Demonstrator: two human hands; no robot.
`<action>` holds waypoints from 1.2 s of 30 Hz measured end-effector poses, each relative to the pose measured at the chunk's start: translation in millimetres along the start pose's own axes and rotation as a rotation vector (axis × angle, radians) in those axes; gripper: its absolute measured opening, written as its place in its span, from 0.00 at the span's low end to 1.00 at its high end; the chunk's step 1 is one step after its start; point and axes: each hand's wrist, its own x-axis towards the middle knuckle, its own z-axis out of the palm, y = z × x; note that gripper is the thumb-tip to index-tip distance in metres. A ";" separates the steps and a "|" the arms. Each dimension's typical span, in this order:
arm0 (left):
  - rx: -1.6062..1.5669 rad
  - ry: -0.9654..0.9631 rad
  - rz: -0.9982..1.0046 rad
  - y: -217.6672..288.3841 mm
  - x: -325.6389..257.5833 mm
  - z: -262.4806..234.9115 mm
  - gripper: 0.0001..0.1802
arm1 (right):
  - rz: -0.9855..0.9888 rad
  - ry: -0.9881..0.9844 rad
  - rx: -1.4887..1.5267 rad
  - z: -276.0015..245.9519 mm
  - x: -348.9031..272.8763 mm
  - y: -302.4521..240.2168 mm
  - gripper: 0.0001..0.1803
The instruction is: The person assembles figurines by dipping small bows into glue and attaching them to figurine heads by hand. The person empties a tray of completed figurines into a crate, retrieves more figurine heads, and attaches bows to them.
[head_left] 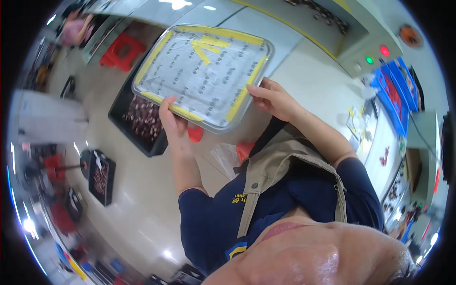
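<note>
Held up at about 12 o'clock, the shallow metal tray (204,76), taped yellow around a clear film, looks light, stiff and slick-edged, so each grip, left hand (172,124) and right hand (271,99), clamps its near rim, best kept level.

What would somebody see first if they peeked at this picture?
Probably the big clear tray with yellow tape strips, held up in the middle by the left hand at its near edge and the right hand at its right edge. Next, the black bin of small dark parts on the floor beneath it, and the red stool at upper left.
</note>
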 end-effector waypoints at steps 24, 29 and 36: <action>1.706 0.166 1.154 -171.0 275.8 242.4 0.30 | -0.562 0.797 -1.190 -249.4 -189.7 -28.3 0.06; 1.271 -0.517 1.032 -277.9 379.4 366.6 0.27 | -0.519 0.846 -1.339 -290.4 -212.6 -24.5 0.07; 1.538 -0.587 0.972 -424.8 538.6 482.5 0.27 | -0.506 0.889 -1.404 -363.5 -186.1 -37.9 0.12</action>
